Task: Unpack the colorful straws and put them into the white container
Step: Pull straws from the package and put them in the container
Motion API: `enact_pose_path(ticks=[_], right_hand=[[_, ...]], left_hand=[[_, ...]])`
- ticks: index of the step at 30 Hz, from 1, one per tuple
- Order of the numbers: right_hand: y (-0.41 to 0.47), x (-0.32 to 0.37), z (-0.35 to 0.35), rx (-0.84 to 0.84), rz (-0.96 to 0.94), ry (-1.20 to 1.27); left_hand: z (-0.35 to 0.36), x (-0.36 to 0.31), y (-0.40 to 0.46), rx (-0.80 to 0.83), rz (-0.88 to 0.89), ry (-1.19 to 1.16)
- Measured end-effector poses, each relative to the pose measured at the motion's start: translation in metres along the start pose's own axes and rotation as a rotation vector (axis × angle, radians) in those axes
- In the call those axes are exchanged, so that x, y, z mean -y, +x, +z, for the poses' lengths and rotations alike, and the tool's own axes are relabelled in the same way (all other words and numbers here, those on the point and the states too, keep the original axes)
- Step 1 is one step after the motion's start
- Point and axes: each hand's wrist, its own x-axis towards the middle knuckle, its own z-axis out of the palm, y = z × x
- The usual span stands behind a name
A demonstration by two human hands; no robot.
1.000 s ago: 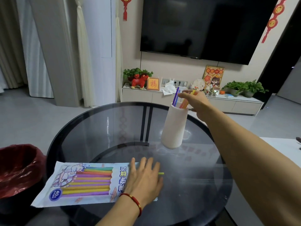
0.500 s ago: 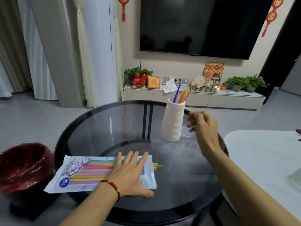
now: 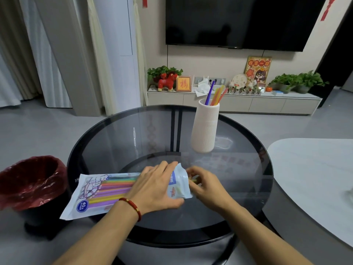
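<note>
The left hand [image 3: 155, 188], a red beaded cord bracelet [image 3: 131, 206] at its wrist, lies palm-down and spread flat on the soft, glossy plastic straw packet [image 3: 107, 192], pressing it to the tabletop without clasping it; its thumb rests along the packet's near edge. The right hand [image 3: 205, 185] is at the packet's open, crumpled right end, fingers curled and pinched around the tip of a thin yellow-green straw [image 3: 193, 180] that pokes out of the opening. How many straws it grips cannot be told, since the fingers cover them.

The packet is a flat, pale blue-white rectangular pouch with a printed cartoon, a round dark blue badge at its near left corner, and a clear window showing straight plastic straws lying side by side in green, yellow, orange, pink and purple bands. It lies near the front edge of the round, smoky glass table [image 3: 114, 142] with its smooth black rim, its left end overhanging the rim.

Farther back and to the right on the glass stands the tall white ribbed container [image 3: 206, 129], a matte cylinder that narrows slightly toward the top, upright and well apart from both hands. Several straws [image 3: 215, 95] lean out of its mouth: one purple, the others yellow, orange and red.

Left of the table, on the grey floor, sits a dark bin lined with a crinkled, shiny red plastic bag [image 3: 32, 180]. A pale, smooth, rounded tabletop [image 3: 313, 176] lies to the right.
</note>
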Motion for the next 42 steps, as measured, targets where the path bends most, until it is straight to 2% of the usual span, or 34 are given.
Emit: enact_pose_path(ticks=[5,11,15,22,30,33,37,42], right_hand=[[0.006,-0.003,0.000,0.039,-0.053,-0.057],[0.008,-0.024,-0.030,0.043,0.132,0.300],[0.002,-0.029,-0.033,0.069,0.169,0.501],[0.008,-0.023,-0.020,-0.017,0.082,0.464],[0.006,-0.032,-0.039,-0.039,0.133,0.552],[0.006,-0.032,-0.043,-0.021,0.129,0.571],[0.006,-0.029,-0.047,0.004,0.117,0.598],[0.005,-0.031,-0.063,0.000,0.107,0.612]], left_hand=[[0.005,-0.002,-0.005,-0.004,0.013,0.009],[0.004,0.010,-0.007,0.057,-0.030,0.054],[0.007,0.007,-0.007,0.068,-0.013,0.075],[0.006,0.007,-0.005,0.067,0.001,0.062],[0.001,0.012,-0.007,0.170,-0.088,0.087],[0.001,0.003,-0.003,0.124,-0.171,-0.022],[0.009,-0.006,0.001,0.053,-0.174,-0.009],[0.013,-0.006,0.004,0.155,-0.176,0.048]])
